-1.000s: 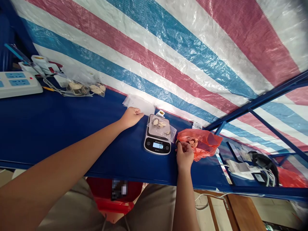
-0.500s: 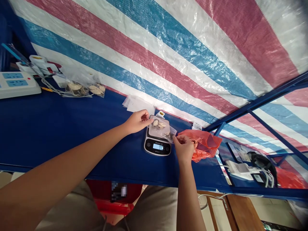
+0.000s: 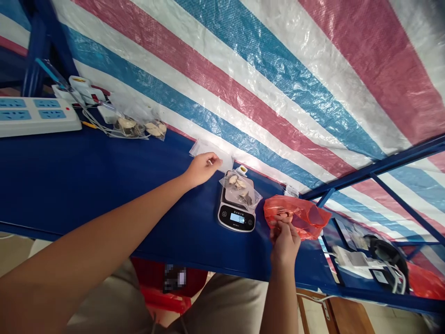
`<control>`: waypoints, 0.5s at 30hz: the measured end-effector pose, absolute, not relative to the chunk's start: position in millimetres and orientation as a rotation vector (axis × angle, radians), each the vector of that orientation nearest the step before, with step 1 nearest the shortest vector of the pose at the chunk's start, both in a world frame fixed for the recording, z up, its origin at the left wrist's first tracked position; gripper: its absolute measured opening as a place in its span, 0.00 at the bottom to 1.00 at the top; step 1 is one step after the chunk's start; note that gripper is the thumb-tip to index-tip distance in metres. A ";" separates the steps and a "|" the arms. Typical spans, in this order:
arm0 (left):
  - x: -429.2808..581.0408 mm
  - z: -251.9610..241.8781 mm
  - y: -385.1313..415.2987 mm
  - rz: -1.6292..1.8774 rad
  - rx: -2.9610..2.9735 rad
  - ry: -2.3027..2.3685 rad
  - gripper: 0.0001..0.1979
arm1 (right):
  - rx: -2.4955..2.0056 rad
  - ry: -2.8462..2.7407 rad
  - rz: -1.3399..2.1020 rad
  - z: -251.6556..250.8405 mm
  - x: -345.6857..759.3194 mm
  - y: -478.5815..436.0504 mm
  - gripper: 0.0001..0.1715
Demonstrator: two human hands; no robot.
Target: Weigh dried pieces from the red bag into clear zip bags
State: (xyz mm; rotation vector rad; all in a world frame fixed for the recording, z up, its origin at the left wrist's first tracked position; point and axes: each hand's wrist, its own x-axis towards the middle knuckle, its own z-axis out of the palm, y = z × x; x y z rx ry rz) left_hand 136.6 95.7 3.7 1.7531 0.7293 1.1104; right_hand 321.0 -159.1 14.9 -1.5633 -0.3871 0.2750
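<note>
A digital kitchen scale (image 3: 237,221) with a lit display stands on the blue table. On its pan lies a clear plastic bag (image 3: 256,198) holding pale dried pieces (image 3: 238,182), which look like sliced mushrooms. My left hand (image 3: 202,169) hovers left of the scale, over a stack of clear empty bags (image 3: 225,161). Its fingers are loosely curled, with nothing visible in them. My right hand (image 3: 285,243) is at the mouth of a red plastic bag (image 3: 309,213), fingertips bunched by brownish pieces (image 3: 284,216) inside. What those fingers hold, if anything, is hidden.
Filled clear bags (image 3: 130,125) lie at the back left beside cables and a white power strip (image 3: 31,115). A striped plastic sheet (image 3: 222,83) hangs behind the table. Blue metal bars (image 3: 378,162) cross at right, near a black headband-like item (image 3: 387,255).
My left hand has let go of the clear bag and drawn back left. My right hand has left the bag's other end and moved right to the red bag. The view has shifted slightly.
</note>
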 end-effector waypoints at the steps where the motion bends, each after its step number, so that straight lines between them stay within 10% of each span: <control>1: 134.7 3.0 101.5 1.152 1.702 0.791 0.15 | -1.559 -0.388 0.288 9.4 318.7 -164.3 0.14; 15: 131.7 1.2 106.2 1.104 1.605 0.981 0.12 | -1.660 -0.584 0.308 -19.3 314.2 -173.4 0.19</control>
